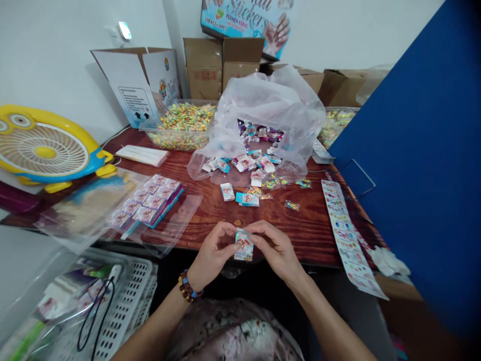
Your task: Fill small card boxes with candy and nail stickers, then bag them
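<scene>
Between my two hands, at the table's front edge, is a small light-blue carton (244, 249) with a hand picture on its face. My left hand (215, 246) pinches its upper left side, thumb on the front. From the other side, my right hand (273, 245) grips the top with thumb and fingers around the flap. Just beyond lie a white small box (227, 192) and a blue one (247, 199), beside small candy packets (292, 205). More little boxes (244, 163) spill from the mouth of a big translucent plastic bag (270, 95).
Stacked small boxes (154, 200) sit on clear plastic at left, near a yellow fan (45, 145). A clear tub (176, 140) of candy packets stands behind. A sticker strip (347, 235) hangs over the right edge, beside a blue panel (413, 150). A white basket (128, 296) is lower left.
</scene>
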Motion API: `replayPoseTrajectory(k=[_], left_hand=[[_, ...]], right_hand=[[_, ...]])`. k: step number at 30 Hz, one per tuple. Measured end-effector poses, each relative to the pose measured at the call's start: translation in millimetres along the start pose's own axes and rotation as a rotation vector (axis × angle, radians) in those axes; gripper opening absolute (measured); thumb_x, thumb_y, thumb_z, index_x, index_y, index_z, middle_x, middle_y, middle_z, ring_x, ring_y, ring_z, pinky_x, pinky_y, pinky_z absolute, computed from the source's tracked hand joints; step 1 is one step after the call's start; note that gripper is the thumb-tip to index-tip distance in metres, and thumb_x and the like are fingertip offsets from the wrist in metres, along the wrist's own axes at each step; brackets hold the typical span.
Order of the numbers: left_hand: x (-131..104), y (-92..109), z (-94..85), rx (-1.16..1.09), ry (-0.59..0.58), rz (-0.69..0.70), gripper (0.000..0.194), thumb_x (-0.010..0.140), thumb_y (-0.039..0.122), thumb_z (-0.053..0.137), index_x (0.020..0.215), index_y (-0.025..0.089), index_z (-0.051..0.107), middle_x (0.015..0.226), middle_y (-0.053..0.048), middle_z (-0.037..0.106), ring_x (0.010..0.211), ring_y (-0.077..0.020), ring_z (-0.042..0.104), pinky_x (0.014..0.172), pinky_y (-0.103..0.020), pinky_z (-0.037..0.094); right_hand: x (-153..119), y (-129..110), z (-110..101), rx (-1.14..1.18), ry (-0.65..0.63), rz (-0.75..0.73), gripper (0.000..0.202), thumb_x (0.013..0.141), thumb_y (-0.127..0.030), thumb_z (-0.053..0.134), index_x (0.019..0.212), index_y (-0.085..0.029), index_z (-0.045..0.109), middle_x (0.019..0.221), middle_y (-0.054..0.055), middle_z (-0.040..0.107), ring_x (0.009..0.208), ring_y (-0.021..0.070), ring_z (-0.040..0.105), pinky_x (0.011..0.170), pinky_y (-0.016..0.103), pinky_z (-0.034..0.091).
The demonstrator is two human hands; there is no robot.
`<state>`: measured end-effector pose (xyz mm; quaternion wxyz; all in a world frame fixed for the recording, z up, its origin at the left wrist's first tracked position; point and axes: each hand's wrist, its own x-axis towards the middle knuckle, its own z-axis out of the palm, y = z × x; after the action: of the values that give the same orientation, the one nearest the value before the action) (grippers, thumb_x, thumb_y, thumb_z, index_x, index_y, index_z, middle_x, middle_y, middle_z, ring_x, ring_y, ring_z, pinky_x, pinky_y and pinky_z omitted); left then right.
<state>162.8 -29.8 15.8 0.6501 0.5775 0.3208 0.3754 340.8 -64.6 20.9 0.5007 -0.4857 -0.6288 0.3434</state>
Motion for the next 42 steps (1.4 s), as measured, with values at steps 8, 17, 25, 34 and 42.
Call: replayPoseTrajectory(k=[8,17,25,34,42], left_hand=[[-4,5,-4.9,0.087,-0.043,0.008,0.027,0.084,0.02,0.063,0.104,0.022,0.046,0.092,0.001,0.061,0.085,-0.0126,0.06,0.078,-0.025,0.047],[-4,5,-7.5,0.128,-0.172,-0.002,0.025,0.085,0.02,0.063,0.106,0.023,0.049,0.098,0.0,0.063,0.091,-0.014,0.061,0.082,-0.028,0.048],[-2,2,-6.7,0.139,-0.166,0.004,0.023,0.085,0.024,0.064,0.105,0.021,0.053,0.095,-0.002,0.063,0.087,-0.0151,0.062,0.08,-0.028,0.049],[-1,3,-9.7,0.19,-0.183,-0.005,0.026,0.084,0.021,0.063,0.108,0.02,0.054,0.096,-0.002,0.064,0.088,-0.0153,0.063,0.081,-0.028,0.049],[-3,-8,-5.8,0.25,-0.121,-0.04,0.026,0.084,0.027,0.064,0.107,0.02,0.057,0.092,-0.002,0.064,0.082,-0.0151,0.061,0.076,-0.027,0.049]], right_hand=[[14,-23,-13,0.02,-0.152,0.196,0.015,0.085,-0.027,0.061,0.093,-0.02,0.071,0.091,0.003,0.073,0.084,0.0176,0.066,0.077,0.027,0.049],[19,-25,-24,0.078,-0.288,0.374,0.018,0.08,-0.028,0.062,0.085,-0.019,0.076,0.07,0.0,0.07,0.06,0.0124,0.06,0.059,0.023,0.047],[14,-26,-21,-0.099,-0.24,0.222,0.021,0.084,-0.022,0.057,0.087,-0.022,0.078,0.075,0.0,0.073,0.065,0.0136,0.064,0.059,0.021,0.046],[12,-25,-19,-0.229,-0.254,0.149,0.022,0.086,-0.018,0.056,0.088,-0.023,0.078,0.081,0.0,0.076,0.072,0.0153,0.069,0.066,0.022,0.048],[6,-18,-17,-0.316,-0.264,0.092,0.025,0.088,-0.018,0.053,0.091,-0.025,0.077,0.084,0.001,0.076,0.075,0.017,0.07,0.067,0.024,0.048]])
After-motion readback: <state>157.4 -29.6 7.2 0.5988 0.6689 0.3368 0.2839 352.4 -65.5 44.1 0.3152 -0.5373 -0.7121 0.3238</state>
